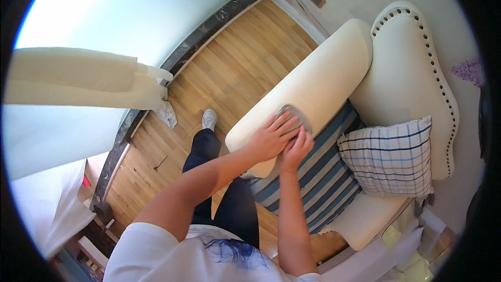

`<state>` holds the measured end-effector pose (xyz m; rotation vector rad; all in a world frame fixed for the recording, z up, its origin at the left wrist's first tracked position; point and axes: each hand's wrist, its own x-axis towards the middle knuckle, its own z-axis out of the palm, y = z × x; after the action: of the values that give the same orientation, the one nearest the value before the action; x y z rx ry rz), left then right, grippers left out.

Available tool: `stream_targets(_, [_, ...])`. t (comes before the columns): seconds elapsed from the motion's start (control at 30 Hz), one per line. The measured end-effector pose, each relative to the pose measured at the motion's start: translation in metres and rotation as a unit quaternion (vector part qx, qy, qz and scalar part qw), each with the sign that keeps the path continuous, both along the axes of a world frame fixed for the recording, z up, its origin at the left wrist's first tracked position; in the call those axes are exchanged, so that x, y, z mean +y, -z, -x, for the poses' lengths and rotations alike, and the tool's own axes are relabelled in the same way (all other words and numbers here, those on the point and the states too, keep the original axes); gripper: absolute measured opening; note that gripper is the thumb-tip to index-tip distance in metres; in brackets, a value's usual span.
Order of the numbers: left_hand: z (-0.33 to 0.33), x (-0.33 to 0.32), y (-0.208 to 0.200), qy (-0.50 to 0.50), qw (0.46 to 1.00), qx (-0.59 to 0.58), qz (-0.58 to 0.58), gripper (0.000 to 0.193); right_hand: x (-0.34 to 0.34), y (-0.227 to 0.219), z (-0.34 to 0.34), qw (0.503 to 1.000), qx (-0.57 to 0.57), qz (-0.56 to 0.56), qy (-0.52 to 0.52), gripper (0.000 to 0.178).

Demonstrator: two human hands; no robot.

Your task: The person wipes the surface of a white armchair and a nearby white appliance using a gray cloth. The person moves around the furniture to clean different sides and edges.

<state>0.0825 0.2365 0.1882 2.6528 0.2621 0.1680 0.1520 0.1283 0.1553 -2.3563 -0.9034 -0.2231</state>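
Observation:
A folded grey cloth (296, 114) lies against the top of the cream sofa armrest (313, 86). Stretched over the cloth, my left hand (272, 136) presses it onto the padded surface with its fingers together. My right hand (297, 149) sits just beside it, fingertips curled round the cloth's near edge. Part of the cloth is hidden under the fingers, and its outline is slightly blurred. Right of my hands, a striped blue and grey cover (326, 175) is spread over the sofa seat.
A checked cushion (389, 157) leans against the studded sofa back (412, 73). Wooden floor (237, 57) runs along the left, bounded by a dark stone sill (214, 23). A cream curtain (73, 78) hangs by the window. A glass-topped table (412, 240) stands at lower right.

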Motion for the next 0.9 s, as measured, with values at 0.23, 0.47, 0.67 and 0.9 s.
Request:
stream_targets(0.23, [-0.084,0.058,0.010,0.059,0.997,-0.042,0.041,0.051,0.053,-0.005,-0.082,0.996,-0.048,0.028,0.075,0.030])
stream_targets(0.47, [0.027,0.066,0.012,0.107,0.982,-0.006,0.158,0.048,0.042,-0.014,0.042,0.989,0.016,0.105,0.104,0.032])
stream_targets(0.67, [0.066,0.073,0.010,0.099,0.976,-0.004,0.195,0.050,0.056,-0.023,0.086,0.985,0.028,0.108,0.129,0.033])
stream_targets(0.9, [-0.010,0.096,0.016,0.110,0.979,-0.001,0.173,0.051,0.082,-0.016,0.009,0.980,-0.033,0.130,0.150,0.032])
